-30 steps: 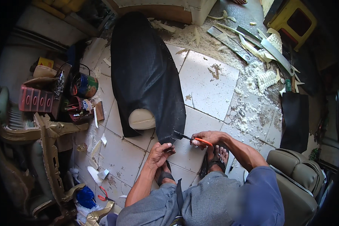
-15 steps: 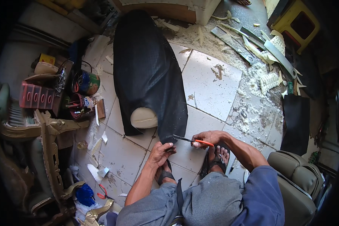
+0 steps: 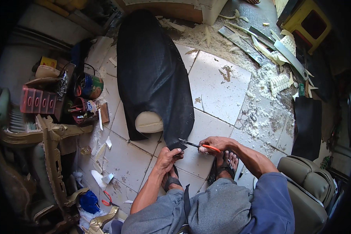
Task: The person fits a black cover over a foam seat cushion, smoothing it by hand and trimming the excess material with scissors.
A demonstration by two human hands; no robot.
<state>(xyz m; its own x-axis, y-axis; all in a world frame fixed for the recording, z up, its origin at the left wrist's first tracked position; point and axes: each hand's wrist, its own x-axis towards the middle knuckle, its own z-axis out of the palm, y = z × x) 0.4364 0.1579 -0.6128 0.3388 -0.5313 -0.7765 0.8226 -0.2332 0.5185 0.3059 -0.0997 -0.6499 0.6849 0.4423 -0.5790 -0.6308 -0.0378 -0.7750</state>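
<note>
The right hand was closed around the orange handles of a pair of pliers, whose dark tip pointed left and met the near corner of the black cover. The left hand pinched that same corner, fingers curled on its edge just below the tip. The cover lay stretched over a long seat on the tiled floor, with a patch of pale foam showing at its lower edge. Both sandalled feet rested on the floor just beneath the hands. Paint tins stood well to the left, and white foam scraps were scattered to the upper right.
</note>
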